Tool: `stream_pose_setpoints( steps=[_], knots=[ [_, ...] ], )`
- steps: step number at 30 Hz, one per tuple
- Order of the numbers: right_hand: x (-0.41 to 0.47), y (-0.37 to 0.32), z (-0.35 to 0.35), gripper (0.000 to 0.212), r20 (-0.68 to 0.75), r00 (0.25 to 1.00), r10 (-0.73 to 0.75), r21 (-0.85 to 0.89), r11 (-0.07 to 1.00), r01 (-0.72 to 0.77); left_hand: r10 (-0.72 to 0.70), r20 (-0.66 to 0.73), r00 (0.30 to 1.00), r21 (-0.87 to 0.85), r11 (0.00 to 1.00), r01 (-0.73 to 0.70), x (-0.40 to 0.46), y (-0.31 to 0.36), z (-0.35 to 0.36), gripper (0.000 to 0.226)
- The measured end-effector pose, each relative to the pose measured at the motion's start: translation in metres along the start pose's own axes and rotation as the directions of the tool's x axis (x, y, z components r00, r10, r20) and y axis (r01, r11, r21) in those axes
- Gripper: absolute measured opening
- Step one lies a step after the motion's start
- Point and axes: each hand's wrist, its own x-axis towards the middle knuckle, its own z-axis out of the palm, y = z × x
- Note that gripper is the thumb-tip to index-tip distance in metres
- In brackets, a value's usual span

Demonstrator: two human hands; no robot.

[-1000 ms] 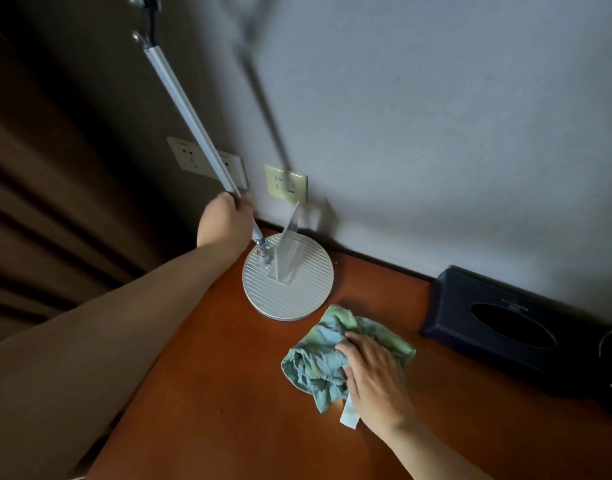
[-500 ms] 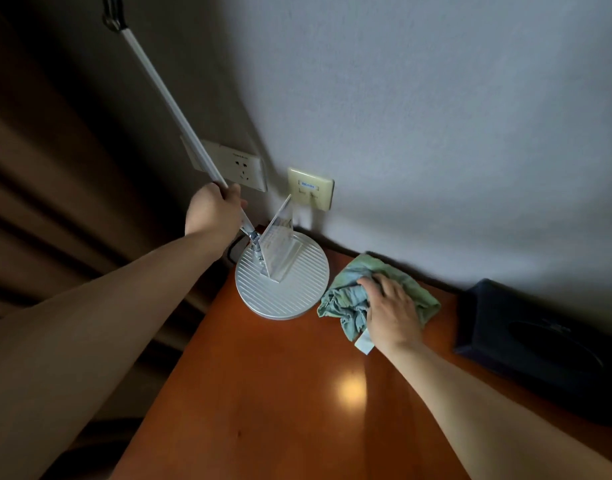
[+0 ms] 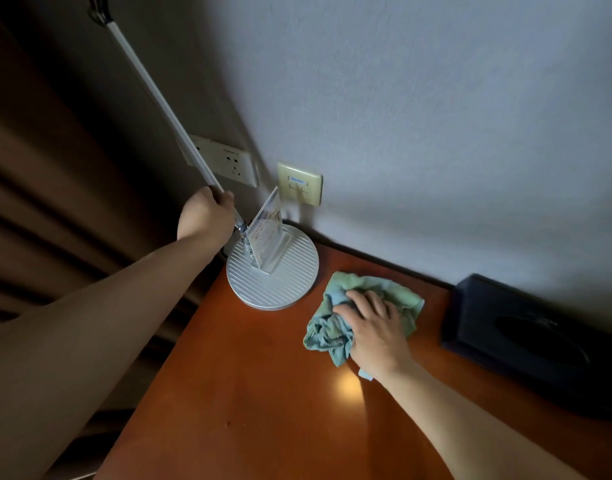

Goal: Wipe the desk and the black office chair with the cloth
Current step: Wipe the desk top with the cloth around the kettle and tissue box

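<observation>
**Cloth pressed to the desk beside the held lamp**

The right hand (image 3: 373, 336) presses the green cloth (image 3: 332, 327) flat on the brown desk (image 3: 263, 410). The left hand (image 3: 204, 216) grips the lamp arm (image 3: 159, 98); below that grip sits the ribbed round base (image 3: 283, 282), with the cloth just beside it.

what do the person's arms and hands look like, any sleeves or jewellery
Both forearms are bare with no sleeves in view. The left hand and right hand wear no gloves, and no rings, watch or bracelet show on the visible fingers and wrists.
</observation>
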Motion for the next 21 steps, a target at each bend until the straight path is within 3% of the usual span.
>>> stream_pose_setpoints(
  steps=[5, 10, 13, 17, 21],
  knots=[
    [-0.047, -0.001, 0.011, 0.071, 0.015, 0.989, -0.144, 0.007, 0.989, 0.144, -0.026, 0.046, 0.999, 0.005, 1.000, 0.026, -0.030, -0.007, 0.003, 0.035],
    [-0.043, -0.001, 0.005, 0.073, -0.007, 0.994, -0.113, 0.051, 0.992, 0.113, -0.163, 0.070, 0.984, 0.064, 0.985, 0.159, -0.064, -0.037, 0.022, 0.031],
    [-0.038, 0.002, 0.005, 0.074, 0.016, 0.993, -0.114, 0.061, 0.992, 0.113, -0.265, 0.263, 0.928, 0.184, 0.958, 0.221, -0.098, -0.054, 0.051, 0.024],
    [-0.015, 0.010, 0.002, 0.073, 0.022, 0.991, -0.131, 0.039, 0.991, 0.130, -0.072, 0.477, 0.876, 0.197, 0.980, -0.027, -0.138, -0.045, 0.094, 0.020],
    [0.025, 0.014, -0.011, 0.072, 0.110, 0.992, -0.055, 0.062, 0.997, 0.048, 0.193, 0.564, 0.803, 0.182, 0.919, -0.349, -0.144, -0.018, 0.129, 0.038]
  ],
)
